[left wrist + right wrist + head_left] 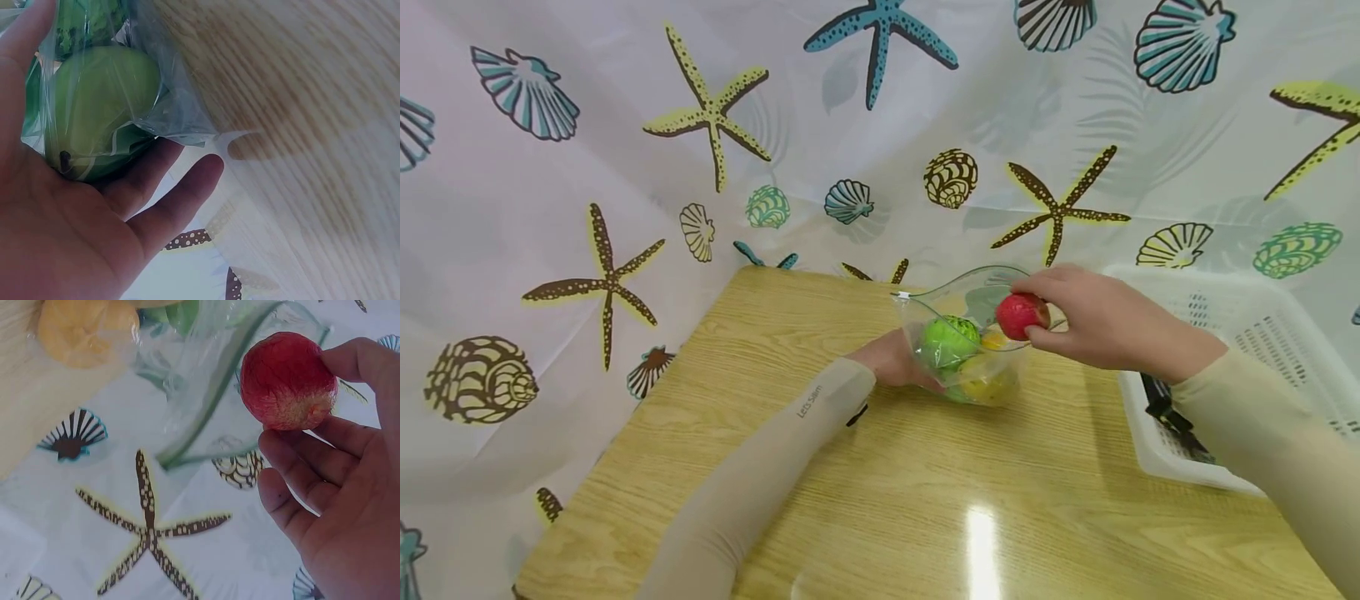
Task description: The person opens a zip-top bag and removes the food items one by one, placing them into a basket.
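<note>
A clear zip bag (936,367) with a green-edged mouth stands on the table. Inside it are a bumpy green ball-shaped item (950,340), a green mango-like fruit (103,103) and an orange fruit (87,330). From the left side, my left hand (895,358) holds the bag, thumb on one side and fingers under the fruit; its last fingers stretch past the bag. Over the bag's mouth, my right hand (1093,317) pinches a red apple (284,381) between thumb and fingers. The bag's plastic partly blurs what lies inside.
To the right stands a white perforated plastic basket (1296,333) with a dark object (1172,417) in it, partly behind the right forearm. A curtain (850,150) printed with shells and starfish hangs behind the wooden table (925,500).
</note>
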Tool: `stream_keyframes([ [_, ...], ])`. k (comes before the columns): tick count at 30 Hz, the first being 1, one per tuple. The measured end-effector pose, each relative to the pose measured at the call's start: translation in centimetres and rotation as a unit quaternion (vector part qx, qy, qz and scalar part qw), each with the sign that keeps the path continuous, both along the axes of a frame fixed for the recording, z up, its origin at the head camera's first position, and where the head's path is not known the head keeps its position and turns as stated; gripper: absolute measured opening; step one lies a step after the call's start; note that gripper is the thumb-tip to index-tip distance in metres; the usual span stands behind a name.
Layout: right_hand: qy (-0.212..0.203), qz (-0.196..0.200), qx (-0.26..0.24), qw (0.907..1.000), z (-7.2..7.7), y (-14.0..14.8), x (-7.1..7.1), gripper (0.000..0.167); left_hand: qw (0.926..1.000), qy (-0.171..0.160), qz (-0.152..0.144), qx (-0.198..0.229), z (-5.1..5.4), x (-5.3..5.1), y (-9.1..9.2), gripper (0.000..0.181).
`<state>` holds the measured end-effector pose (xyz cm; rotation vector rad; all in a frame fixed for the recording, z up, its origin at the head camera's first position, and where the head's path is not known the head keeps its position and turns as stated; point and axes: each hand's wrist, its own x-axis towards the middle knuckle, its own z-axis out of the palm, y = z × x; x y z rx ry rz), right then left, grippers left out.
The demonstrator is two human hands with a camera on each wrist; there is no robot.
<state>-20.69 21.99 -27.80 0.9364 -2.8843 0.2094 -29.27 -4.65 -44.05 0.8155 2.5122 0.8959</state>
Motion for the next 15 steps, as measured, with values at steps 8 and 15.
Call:
stream_keyframes([
  [8,0.029,-0.071,-0.012,0.997,1.0,6.0,3.0,0.048,0.9997,-0.015,0.021,-0.006,0.0,-0.1,-0.1,0.09],
  [15,0.009,-0.132,0.018,0.991,-0.7,11.6,3.5,0.05,0.9997,-0.017,0.015,-0.007,-0.4,-0.4,-0.1,0.092],
])
